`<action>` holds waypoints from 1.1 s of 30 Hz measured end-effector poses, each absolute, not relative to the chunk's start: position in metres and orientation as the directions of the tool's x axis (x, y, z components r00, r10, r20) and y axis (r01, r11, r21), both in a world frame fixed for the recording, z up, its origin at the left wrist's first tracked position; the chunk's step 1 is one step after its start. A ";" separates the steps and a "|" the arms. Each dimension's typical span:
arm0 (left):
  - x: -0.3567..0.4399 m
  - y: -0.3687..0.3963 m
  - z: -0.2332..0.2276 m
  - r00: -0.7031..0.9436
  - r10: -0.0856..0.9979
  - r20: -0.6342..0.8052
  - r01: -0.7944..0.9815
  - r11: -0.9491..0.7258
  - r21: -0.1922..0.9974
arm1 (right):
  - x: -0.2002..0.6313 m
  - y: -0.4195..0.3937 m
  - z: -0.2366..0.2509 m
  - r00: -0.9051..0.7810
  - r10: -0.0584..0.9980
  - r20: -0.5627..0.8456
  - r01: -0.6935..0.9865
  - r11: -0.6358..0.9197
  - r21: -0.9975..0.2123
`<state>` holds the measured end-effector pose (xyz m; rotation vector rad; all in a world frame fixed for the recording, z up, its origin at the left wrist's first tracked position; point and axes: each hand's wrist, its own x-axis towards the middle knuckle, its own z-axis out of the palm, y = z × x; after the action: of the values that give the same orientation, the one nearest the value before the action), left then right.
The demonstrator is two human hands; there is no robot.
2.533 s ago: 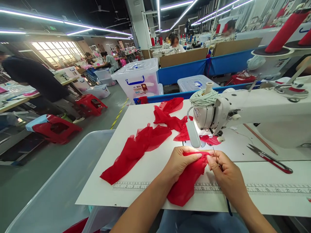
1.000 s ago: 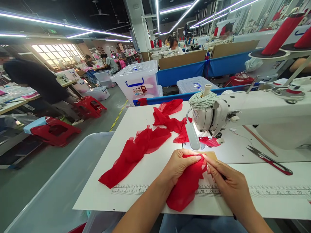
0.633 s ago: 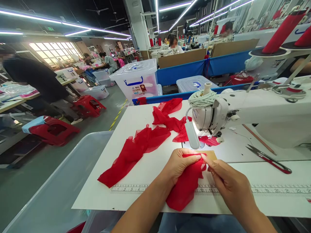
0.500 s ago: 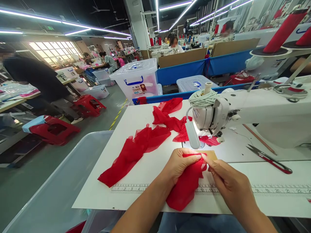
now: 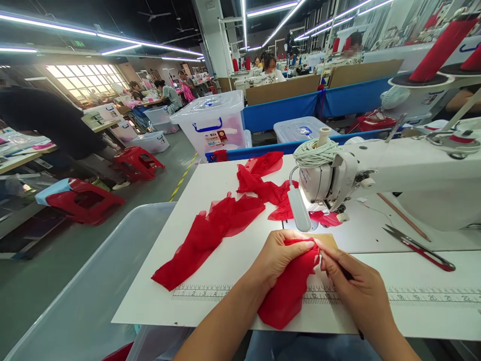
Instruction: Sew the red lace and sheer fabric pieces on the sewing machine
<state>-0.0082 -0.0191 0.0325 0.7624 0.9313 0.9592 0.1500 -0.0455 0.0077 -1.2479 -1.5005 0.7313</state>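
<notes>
Your left hand (image 5: 276, 258) curled over red fabric piece (image 5: 287, 291), fingertips pinching its top edge, near table's front edge, over printed ruler (image 5: 413, 296). Your right hand (image 5: 355, 286) closed round thin dark tool, tip at same edge; 2.5 s ago tool stood upright, now lies low under fingers, so hands have closed in on one spot, fabric barely moved. Beyond: tan card (image 5: 328, 240), sewing machine (image 5: 376, 175) head, loose red fabric strips (image 5: 210, 230), red-handled snips (image 5: 421, 246) right. Farther: clear lidded bins (image 5: 212, 120), other people at benches.
</notes>
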 end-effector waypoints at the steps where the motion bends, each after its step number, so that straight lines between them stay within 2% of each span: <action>1: -0.009 -0.019 0.033 0.282 0.911 -0.301 -0.337 0.388 0.858 | 0.149 -0.045 0.009 0.069 0.972 0.223 0.248 0.199 -0.948; 3: -0.009 -0.019 0.034 0.306 0.907 -0.290 -0.350 0.391 0.851 | 0.146 -0.045 0.011 0.082 0.996 0.028 0.031 0.026 -0.999; 6: -0.010 -0.020 0.035 0.345 0.898 -0.273 -0.361 0.396 0.844 | 0.143 -0.046 0.009 0.034 0.983 -0.180 -0.254 -0.166 -0.953; 8: -0.011 -0.019 0.036 0.368 0.894 -0.258 -0.361 0.392 0.846 | 0.143 -0.047 0.005 0.004 0.971 -0.241 -0.349 -0.224 -0.910; 10: -0.012 -0.019 0.034 0.373 0.895 -0.245 -0.361 0.384 0.850 | 0.143 -0.047 0.002 0.006 0.970 -0.241 -0.359 -0.223 -0.906; 12: -0.011 -0.018 0.031 0.358 0.899 -0.252 -0.355 0.381 0.854 | 0.146 -0.046 -0.001 0.047 0.987 -0.153 -0.235 -0.138 -0.962; 14: -0.010 -0.018 0.028 0.311 0.908 -0.280 -0.334 0.380 0.862 | 0.150 -0.045 -0.001 0.073 0.996 0.053 0.044 0.050 -0.998; 16: -0.008 -0.018 0.025 0.246 0.914 -0.322 -0.305 0.388 0.870 | 0.153 -0.044 0.001 0.026 0.958 0.286 0.332 0.262 -0.906; 18: -0.007 -0.018 0.025 0.198 0.919 -0.341 -0.287 0.387 0.876 | 0.155 -0.043 0.002 -0.042 0.893 0.448 0.492 0.409 -0.769; 20: -0.007 -0.018 0.027 0.178 0.925 -0.336 -0.284 0.375 0.882 | 0.155 -0.044 0.002 -0.091 0.848 0.523 0.551 0.480 -0.683; 22: -0.007 -0.019 0.028 0.173 0.932 -0.318 -0.281 0.357 0.891 | 0.154 -0.045 0.001 -0.124 0.833 0.540 0.579 0.503 -0.642; 33: -0.005 -0.020 0.027 0.159 0.949 -0.273 -0.222 0.303 0.927 | 0.159 -0.045 -0.004 -0.171 0.806 0.568 0.593 0.544 -0.594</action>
<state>-0.0046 -0.0201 0.0268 0.8754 1.0665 1.0113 0.1589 -0.0455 -0.0042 -1.1450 -1.8704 0.2932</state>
